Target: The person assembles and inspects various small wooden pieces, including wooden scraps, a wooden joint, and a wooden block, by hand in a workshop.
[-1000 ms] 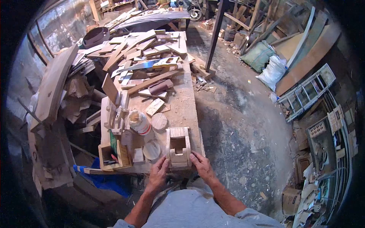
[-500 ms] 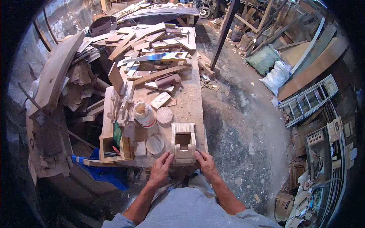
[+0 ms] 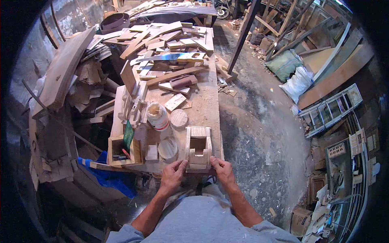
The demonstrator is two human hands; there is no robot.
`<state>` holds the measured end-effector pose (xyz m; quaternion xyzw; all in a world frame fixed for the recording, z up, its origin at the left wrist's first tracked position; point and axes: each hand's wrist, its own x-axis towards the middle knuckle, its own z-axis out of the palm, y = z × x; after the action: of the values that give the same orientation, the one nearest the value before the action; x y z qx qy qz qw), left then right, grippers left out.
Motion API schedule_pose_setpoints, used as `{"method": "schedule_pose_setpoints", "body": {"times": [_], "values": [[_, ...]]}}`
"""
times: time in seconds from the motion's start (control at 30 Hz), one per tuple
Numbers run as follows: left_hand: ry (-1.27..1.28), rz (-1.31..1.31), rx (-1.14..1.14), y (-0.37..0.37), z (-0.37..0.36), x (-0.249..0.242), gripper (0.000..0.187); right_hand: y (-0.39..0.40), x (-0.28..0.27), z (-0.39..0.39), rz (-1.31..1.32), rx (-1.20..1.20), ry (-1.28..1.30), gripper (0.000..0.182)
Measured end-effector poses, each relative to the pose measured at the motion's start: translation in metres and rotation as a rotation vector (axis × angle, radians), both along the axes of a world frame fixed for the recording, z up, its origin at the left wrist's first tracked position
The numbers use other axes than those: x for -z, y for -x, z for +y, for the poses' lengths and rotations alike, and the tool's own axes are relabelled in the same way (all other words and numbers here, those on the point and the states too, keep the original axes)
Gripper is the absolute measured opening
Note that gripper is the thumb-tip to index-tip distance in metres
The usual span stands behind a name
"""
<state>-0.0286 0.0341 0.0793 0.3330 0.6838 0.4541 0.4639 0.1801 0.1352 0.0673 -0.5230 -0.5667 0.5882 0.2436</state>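
Observation:
A small open wooden box (image 3: 199, 162) with striped grain and a square opening in its top stands at the near right edge of the workbench. My left hand (image 3: 174, 175) is at its near left corner, thumb and fingers closed against the side. At the near right corner my right hand (image 3: 223, 173) pinches in the same way. Left of the box lie two round wooden discs, the nearer one (image 3: 167, 148) beside a small pale block (image 3: 152, 152). A white open jar (image 3: 158, 117) stands behind them.
Scrap wood and a handsaw (image 3: 172, 57) cover the far workbench (image 3: 208, 97). A wooden tray (image 3: 137, 152) with a green piece and tools sits at the left edge. A dark post (image 3: 243, 38) rises at right; a ladder (image 3: 332, 110) and sacks lie beyond.
The view has shifted slightly, with the near things a little higher in it. Both hands stay at the box's near corners, and the box keeps about the same place on the bench.

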Motion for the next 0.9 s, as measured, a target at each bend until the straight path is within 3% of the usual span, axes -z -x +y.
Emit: {"method": "schedule_pose_setpoints", "body": {"times": [0.53, 0.63, 0.73, 0.83, 0.9], "values": [[0.033, 0.054, 0.012, 0.003, 0.001, 0.002, 0.046, 0.001, -0.006, -0.001, -0.109, 0.016, -0.002, 0.055], [0.037, -0.01, 0.042, 0.009, 0.001, 0.01, 0.047, -0.008, 0.038, 0.008, 0.166, 0.0, 0.138, 0.052], [-0.117, -0.205, -0.073, 0.007, -0.009, 0.03, 0.052, -0.019, 0.012, -0.002, -0.082, -0.037, -0.142, 0.04], [-0.359, 0.25, 0.097, 0.009, -0.024, 0.037, 0.062, -0.023, 0.016, -0.026, -0.126, 0.063, -0.352, 0.029], [-0.311, 0.397, 0.18, 0.012, -0.029, 0.035, 0.063, -0.023, 0.024, -0.031, -0.101, 0.041, -0.232, 0.027]]}}
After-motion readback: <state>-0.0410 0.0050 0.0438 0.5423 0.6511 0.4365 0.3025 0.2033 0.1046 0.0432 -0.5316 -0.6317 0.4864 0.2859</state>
